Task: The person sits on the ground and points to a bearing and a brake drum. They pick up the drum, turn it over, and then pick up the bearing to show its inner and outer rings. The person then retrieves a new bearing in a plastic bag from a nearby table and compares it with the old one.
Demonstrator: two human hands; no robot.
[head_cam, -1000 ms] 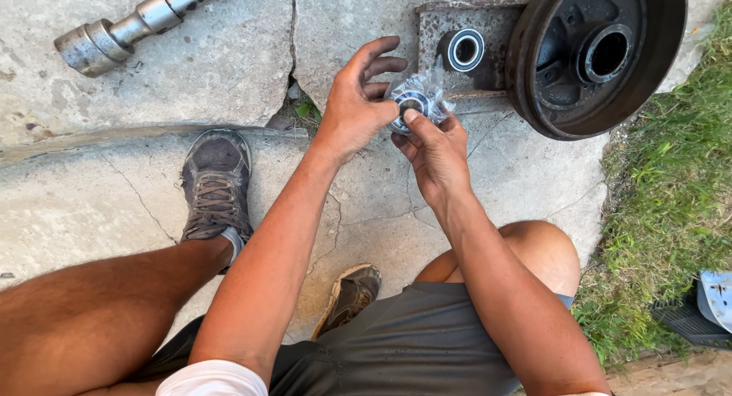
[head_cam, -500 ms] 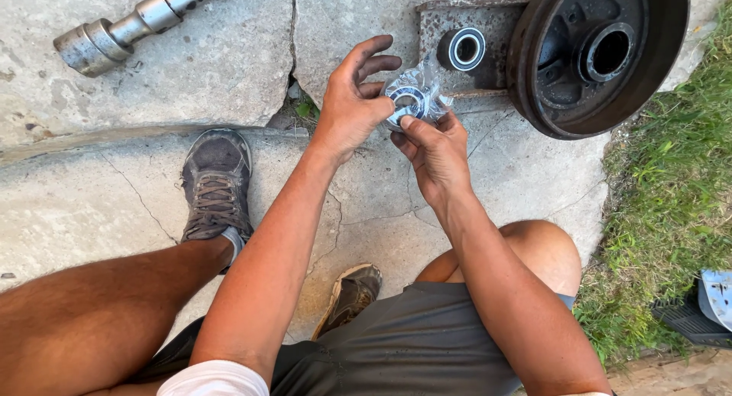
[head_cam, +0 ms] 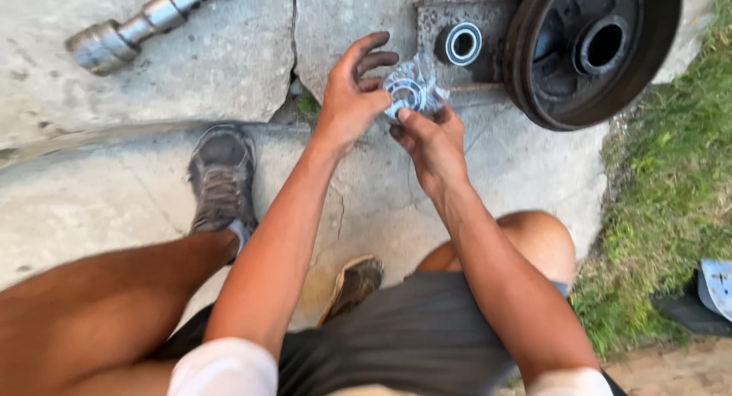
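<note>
Concrete ground: cracked slabs, pale grey, carrying all items listed; a grass strip runs along its right edge.

Brake drum: dark, rusty, round, with a central bore; lies at the far right edge of the concrete, beside the grass.

Metal plate: grey, flat, just left of the drum and partly under it, at the far edge of the slab.

Steel shaft: stepped, silver, lying at a slant near the far left corner, well apart from the hands.

Shoes: worn grey shoe flat on the concrete left of centre; brown shoe near the seated person's shorts.

Left hand: raised above the slab, thumb pressed against the bagged bearing, the other fingers spread and curled, not closed.

Right hand: just below and touching the left, thumb and fingers pinching the bagged bearing from beneath.

Bagged bearing: a metal ring in crinkled clear plastic wrap, held between both hands above the crack in the concrete, just in front of the plate.

Loose bearing: silver ring with dark centre, resting on the plate, just beyond the hands, apart from them.
</note>
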